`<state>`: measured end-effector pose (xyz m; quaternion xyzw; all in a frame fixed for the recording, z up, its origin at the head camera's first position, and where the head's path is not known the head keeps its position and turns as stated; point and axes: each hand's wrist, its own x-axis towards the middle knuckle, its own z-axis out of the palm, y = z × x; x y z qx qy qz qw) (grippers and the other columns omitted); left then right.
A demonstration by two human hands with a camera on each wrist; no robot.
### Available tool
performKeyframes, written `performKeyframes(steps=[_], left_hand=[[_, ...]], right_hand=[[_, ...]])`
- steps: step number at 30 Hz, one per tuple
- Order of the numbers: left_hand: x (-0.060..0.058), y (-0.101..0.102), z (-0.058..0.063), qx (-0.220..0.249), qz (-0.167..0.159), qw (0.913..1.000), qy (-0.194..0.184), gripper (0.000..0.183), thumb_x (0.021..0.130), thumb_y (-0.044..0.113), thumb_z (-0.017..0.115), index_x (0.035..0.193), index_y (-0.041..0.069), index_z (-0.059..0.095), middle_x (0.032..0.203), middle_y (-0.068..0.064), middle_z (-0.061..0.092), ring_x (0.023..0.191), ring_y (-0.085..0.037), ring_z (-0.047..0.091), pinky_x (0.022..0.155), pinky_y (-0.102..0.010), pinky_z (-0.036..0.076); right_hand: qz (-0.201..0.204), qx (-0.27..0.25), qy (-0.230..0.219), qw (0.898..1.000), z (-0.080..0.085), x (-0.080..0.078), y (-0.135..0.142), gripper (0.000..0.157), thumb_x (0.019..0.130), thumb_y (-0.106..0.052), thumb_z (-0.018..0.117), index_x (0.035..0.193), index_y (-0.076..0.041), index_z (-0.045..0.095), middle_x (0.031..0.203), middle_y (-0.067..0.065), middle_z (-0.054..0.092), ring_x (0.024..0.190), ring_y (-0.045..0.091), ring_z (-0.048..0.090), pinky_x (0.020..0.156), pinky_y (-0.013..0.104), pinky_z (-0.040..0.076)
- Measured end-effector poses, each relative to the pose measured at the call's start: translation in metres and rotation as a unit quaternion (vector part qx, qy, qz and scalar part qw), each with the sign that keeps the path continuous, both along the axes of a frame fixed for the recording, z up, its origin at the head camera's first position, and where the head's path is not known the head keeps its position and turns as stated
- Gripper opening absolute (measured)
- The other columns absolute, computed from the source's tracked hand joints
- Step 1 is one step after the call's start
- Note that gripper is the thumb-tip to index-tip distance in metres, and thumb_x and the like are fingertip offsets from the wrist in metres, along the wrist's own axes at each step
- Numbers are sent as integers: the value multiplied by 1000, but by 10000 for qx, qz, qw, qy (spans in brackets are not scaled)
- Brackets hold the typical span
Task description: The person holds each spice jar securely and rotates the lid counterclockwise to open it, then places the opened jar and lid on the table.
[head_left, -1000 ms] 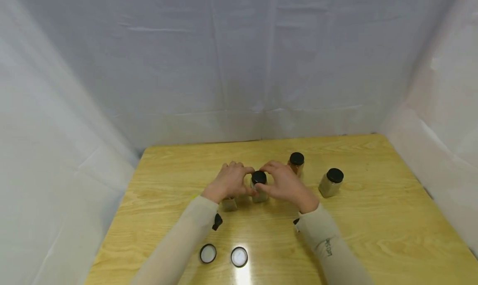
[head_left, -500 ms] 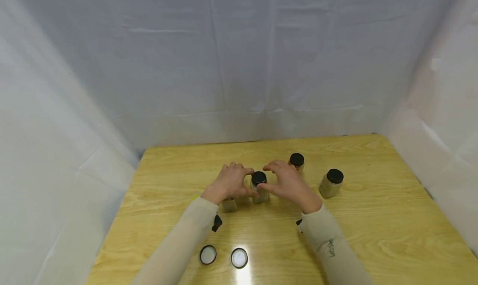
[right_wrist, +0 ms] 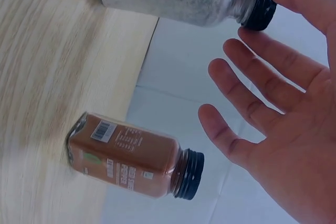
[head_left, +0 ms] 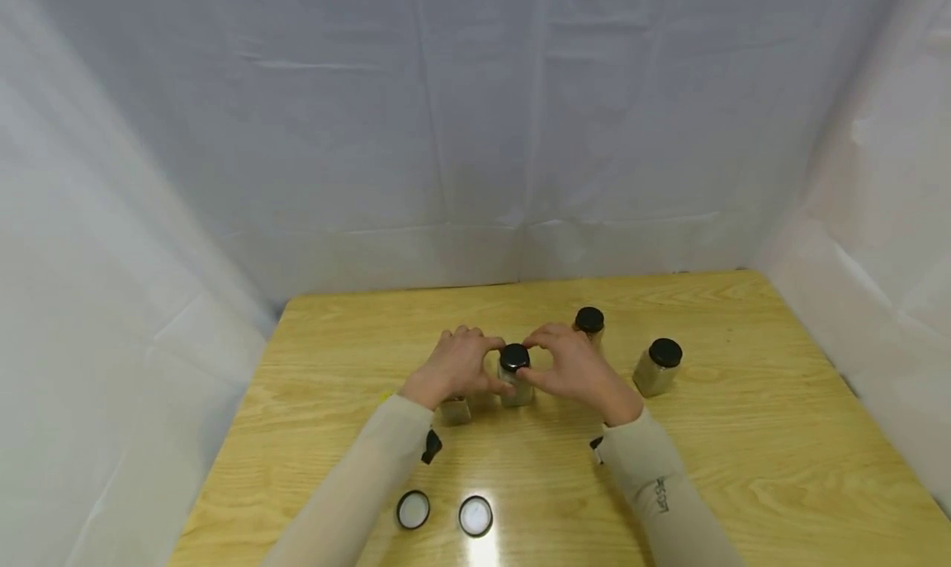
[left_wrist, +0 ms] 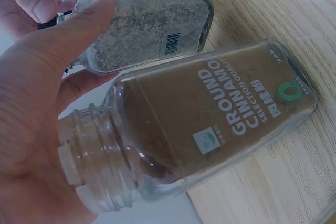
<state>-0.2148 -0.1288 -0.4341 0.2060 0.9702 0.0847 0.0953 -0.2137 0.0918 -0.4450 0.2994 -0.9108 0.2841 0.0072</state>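
Observation:
A glass spice jar (head_left: 518, 392) with speckled grey-white contents stands upright on the table between both hands. My left hand (head_left: 456, 362) grips it near the shoulder, its thumb lying along the glass in the left wrist view. The thumb and index finger of my right hand (head_left: 568, 369) pinch the jar's black lid (right_wrist: 260, 9); the other fingers are spread away from it. Close to my left palm stands a lidless ground cinnamon jar (left_wrist: 194, 114), its threaded neck bare. In the head view the left hand hides most of that jar.
A red-brown spice jar (right_wrist: 126, 156) with a black lid stands behind my right hand. Farther right is another black-lidded jar (head_left: 657, 370). Two loose lids (head_left: 413, 510) lie with their pale insides up near the front of the wooden table (head_left: 743, 468). White sheets surround the table.
Half a second ago my right fingers had spread slightly off the lid; now thumb and index finger are back on it. The left hand and the jar keep their place.

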Motion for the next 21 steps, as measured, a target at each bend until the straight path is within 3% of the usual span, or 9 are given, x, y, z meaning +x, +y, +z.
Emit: performKeyframes(steps=[9,21], left_hand=[[1,2,-1,-71,-8,10000,24,80,84,64,81,149,22,61,140,-14,65,130,-38,57,108,-59,43],[4,1,3,-46,20,10000,11,84,84,63,82,151,17,59,142,-17,64,132,-40,55,110,-60,42]], right_hand=[[11,54,-142,9999,-1,0,-8,53,96,-36,80,136,-4,69,137,17,67,127,37,64,105,56,52],[-29,-10,184,9998,-1,0,-5,56,92,-38,83,134,-3,70,133,17,69,123,38,66,104,62,51]])
